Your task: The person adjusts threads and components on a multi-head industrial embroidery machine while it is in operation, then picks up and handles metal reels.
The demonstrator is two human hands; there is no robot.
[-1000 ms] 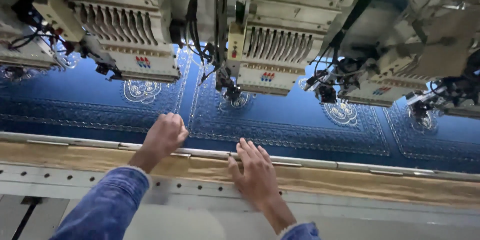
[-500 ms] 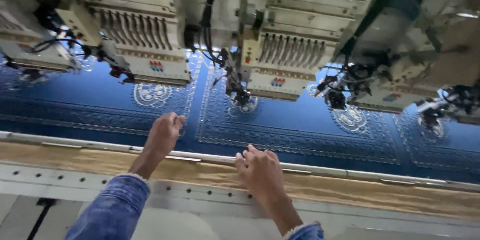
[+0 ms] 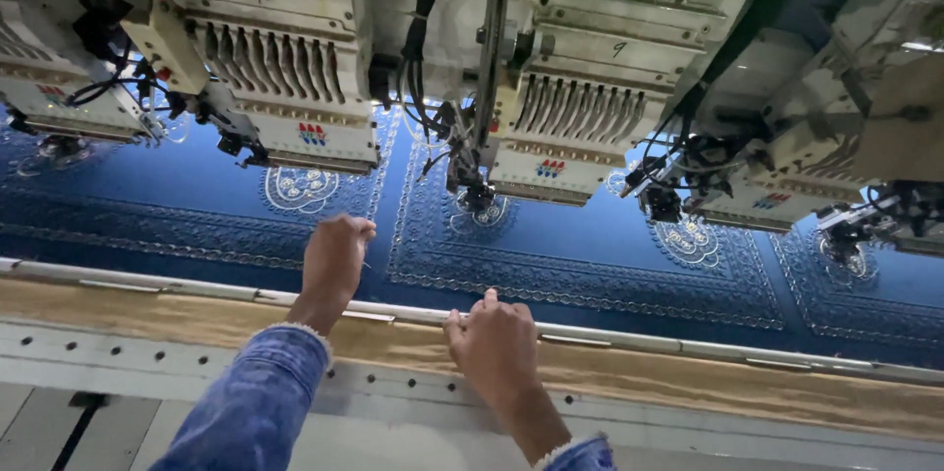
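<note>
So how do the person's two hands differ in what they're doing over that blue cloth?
The left hand reaches out over the blue fabric, fingers curled in as if pinching something too small to make out; the right hand sits nearer, fingers spread on the metal frame rail at the fabric's edge. The left arm shows a long denim sleeve; the right shows only a cuff at the frame's bottom. Both are bare and seen from the back.
</note>
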